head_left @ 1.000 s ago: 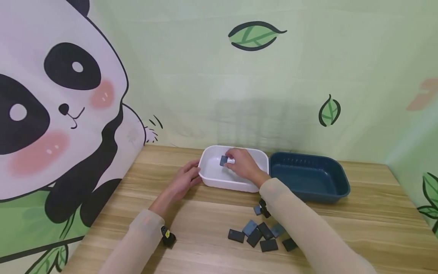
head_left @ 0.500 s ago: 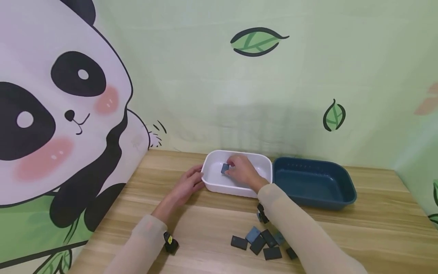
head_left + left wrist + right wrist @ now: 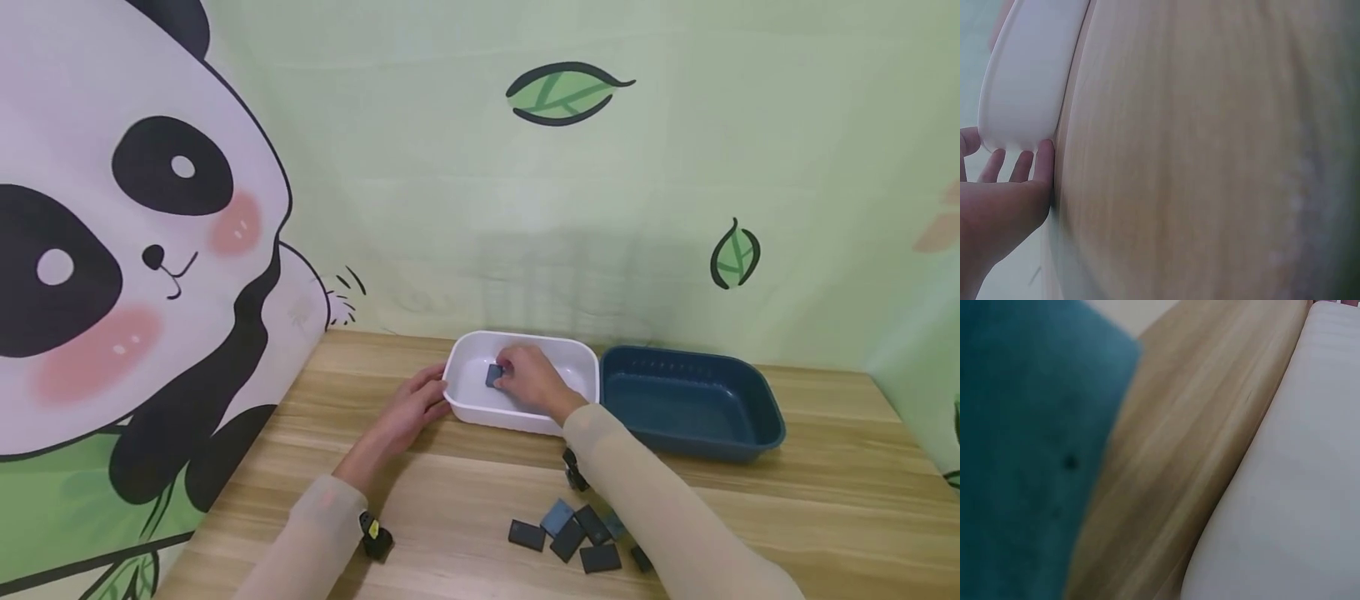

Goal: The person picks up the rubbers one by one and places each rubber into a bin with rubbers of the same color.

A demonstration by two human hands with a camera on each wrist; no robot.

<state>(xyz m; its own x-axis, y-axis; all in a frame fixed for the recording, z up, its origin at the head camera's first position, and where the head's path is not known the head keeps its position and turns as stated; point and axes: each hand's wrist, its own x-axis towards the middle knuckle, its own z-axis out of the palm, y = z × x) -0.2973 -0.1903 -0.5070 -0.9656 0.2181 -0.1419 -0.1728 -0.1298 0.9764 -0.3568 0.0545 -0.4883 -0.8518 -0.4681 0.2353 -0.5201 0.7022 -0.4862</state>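
Note:
In the head view my right hand (image 3: 534,379) is down inside the white tray (image 3: 495,418), pinching a small blue-grey rectangular block (image 3: 492,376) over its floor. The hand covers part of that block, and I cannot tell whether it touches the bottom. My left hand (image 3: 408,408) rests at the tray's left end. In the left wrist view, that left hand (image 3: 1007,200) has its fingertips set against the white end wall (image 3: 1029,81), fingers extended. The right wrist view does not show the right hand's fingers.
A dark blue tray (image 3: 705,446) stands right beside the white one. Several black blocks (image 3: 600,558) and a blue-grey block (image 3: 557,517) lie loosely grouped near the right forearm, which partly hides some. A blurred teal surface (image 3: 1029,450) fills the right wrist view's left side.
The right hand has lowered the small block further into the white tray, still pinching it. The left hand has stayed against the tray's end. The head view has shifted slightly.

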